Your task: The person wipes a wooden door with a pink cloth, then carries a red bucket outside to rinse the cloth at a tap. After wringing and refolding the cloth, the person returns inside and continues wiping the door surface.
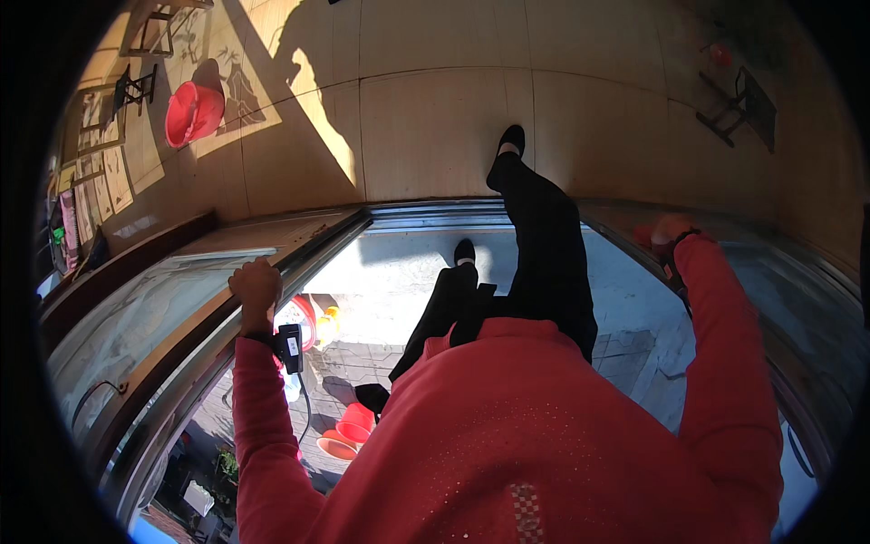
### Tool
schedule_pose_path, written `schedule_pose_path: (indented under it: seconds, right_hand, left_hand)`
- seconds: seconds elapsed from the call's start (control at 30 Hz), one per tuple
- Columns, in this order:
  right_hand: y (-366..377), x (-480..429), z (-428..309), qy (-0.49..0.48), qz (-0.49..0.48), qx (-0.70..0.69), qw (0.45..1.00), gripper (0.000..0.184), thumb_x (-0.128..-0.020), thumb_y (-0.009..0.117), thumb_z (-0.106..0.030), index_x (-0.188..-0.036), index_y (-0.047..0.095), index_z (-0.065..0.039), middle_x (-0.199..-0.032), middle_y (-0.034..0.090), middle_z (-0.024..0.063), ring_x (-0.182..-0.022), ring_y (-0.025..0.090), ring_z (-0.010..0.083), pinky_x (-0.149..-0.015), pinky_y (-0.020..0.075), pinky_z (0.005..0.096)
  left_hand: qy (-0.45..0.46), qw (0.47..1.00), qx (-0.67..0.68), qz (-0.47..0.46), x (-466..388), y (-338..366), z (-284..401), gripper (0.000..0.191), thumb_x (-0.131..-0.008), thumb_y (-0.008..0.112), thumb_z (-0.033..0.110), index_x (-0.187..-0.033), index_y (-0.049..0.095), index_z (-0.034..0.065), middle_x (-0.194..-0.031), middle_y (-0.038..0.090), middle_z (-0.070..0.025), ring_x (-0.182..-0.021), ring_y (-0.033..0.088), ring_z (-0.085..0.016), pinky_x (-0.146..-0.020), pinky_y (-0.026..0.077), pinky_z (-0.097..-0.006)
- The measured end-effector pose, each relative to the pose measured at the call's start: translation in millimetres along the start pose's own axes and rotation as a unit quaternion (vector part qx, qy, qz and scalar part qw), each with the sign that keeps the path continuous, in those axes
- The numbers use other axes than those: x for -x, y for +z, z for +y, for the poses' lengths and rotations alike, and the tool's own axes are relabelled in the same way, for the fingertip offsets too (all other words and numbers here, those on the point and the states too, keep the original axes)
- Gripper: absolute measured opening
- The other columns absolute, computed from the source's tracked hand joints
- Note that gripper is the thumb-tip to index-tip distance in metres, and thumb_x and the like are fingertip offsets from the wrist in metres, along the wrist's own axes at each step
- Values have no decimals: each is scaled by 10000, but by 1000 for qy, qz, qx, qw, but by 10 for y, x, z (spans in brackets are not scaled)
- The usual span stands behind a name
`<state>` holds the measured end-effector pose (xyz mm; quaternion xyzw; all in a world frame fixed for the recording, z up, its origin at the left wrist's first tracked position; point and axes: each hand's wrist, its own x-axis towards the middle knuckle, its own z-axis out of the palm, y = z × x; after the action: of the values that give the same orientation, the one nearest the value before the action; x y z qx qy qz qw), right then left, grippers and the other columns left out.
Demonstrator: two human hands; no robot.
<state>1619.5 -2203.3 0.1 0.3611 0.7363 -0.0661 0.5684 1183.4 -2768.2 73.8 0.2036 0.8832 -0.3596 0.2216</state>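
Observation:
I stand astride a doorway, one black shoe (511,141) on the tiled floor and the other (465,253) on the pale step behind. My left hand (257,284) grips the edge of the left door frame (312,246), its fingers curled over it. A black strapped device (291,348) with a cable sits at that wrist. On the right, my right hand (673,230) is closed in shade beside the right door frame (622,251). A red item (642,235), perhaps cloth, shows at its fingers; its shape is unclear.
A metal threshold track (435,216) crosses the doorway. Ahead on the tiles are a red bucket (194,113), a small folding stool (136,90) and a dark stool (751,109). Behind me, red buckets (355,423) and a yellow container (329,325) stand outside near paving.

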Motion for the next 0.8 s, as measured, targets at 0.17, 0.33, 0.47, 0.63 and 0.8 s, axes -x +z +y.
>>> schedule_pose_path:
  seconds: [0.17,0.33,0.47,0.63,0.8]
  right_hand:
    - [-261,-36,62,-48,-166,-71,982,428,-634,742,-203,-1017,666,-28,-1032,657,191,-896,657,308,-755,509,412]
    - [-573,361,253,-84,-272,-87,955,474,-684,725,-173,-1103,609,14,-1124,616,202,-1017,619,285,-868,485,379]
    - [-662,665,494,-64,-322,-231,916,297,-750,679,-177,-964,655,28,-871,679,177,-783,676,274,-695,537,376]
    - [-457,668,630,-24,-318,-286,904,292,-715,725,-183,-916,684,24,-819,686,188,-798,690,280,-648,541,365]
    - [-196,563,575,-103,-261,-224,933,365,-678,775,-214,-915,678,46,-878,677,223,-817,676,331,-698,536,390]
  left_hand:
    - [14,995,0,103,178,-220,-169,233,-777,630,217,-939,615,50,-1107,600,-135,-1061,551,-294,-908,408,-436]
    - [8,999,50,17,601,-543,-458,324,-722,713,206,-980,588,55,-1134,578,-128,-1096,527,-275,-956,374,-407]
    - [-37,998,-12,-48,674,-717,-713,333,-778,655,251,-1041,578,63,-1105,586,-109,-1077,549,-261,-898,402,-410]
    - [-97,978,-44,-180,484,-815,-901,270,-792,617,210,-1022,564,79,-1035,609,-146,-935,625,-337,-793,490,-493]
    - [-97,968,-24,-229,435,-927,-866,255,-800,611,205,-1024,570,93,-1059,578,-154,-987,595,-356,-826,482,-489]
